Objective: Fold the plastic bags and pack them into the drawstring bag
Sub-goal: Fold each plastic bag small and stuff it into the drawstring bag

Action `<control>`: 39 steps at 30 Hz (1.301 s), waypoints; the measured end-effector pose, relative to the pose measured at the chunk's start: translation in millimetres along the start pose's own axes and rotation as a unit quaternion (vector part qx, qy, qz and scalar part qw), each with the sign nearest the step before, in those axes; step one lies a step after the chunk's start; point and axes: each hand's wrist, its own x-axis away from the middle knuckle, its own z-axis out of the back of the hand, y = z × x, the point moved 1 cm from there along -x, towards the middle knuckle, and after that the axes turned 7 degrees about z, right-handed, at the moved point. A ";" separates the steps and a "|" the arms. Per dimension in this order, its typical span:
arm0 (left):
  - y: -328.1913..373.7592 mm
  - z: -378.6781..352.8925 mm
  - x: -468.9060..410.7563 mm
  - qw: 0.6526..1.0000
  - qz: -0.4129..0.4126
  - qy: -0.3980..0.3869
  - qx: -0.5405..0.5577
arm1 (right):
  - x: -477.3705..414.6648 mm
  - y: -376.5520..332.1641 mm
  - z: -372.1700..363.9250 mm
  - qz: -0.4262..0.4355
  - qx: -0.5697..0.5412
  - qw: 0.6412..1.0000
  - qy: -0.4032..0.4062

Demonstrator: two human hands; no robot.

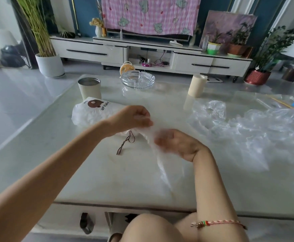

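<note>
**Plastic bag, clear and thin (162,165), held up at centre frame**

Left hand (135,119): fingers curled, pinching the bag's upper end just above the worktop (108,180). Right hand (177,145): palm up, just below and right of the left, fingers blurred behind the film; can't tell whether it grips. The bag hangs from them as a narrow crumpled strip, its lower end trailing toward the near edge.

White drawstring bag with a brown bear print (90,110) lies left of centre, partly behind the left hand, and looks stuffed. Its dark cord (123,145) trails on the worktop below the left wrist.

Loose heap of clear plastic bags (247,131) covers the right side. Upper part of the worktop: cream metal-rimmed tumbler (89,89), ribbed glass ashtray (138,79), cream cylinder (196,85).
</note>
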 end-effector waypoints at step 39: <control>-65.1 -49.4 -32.6 0.922 0.190 0.001 0.338 | -15.5 42.7 -6.3 0.126 0.498 0.798 0.314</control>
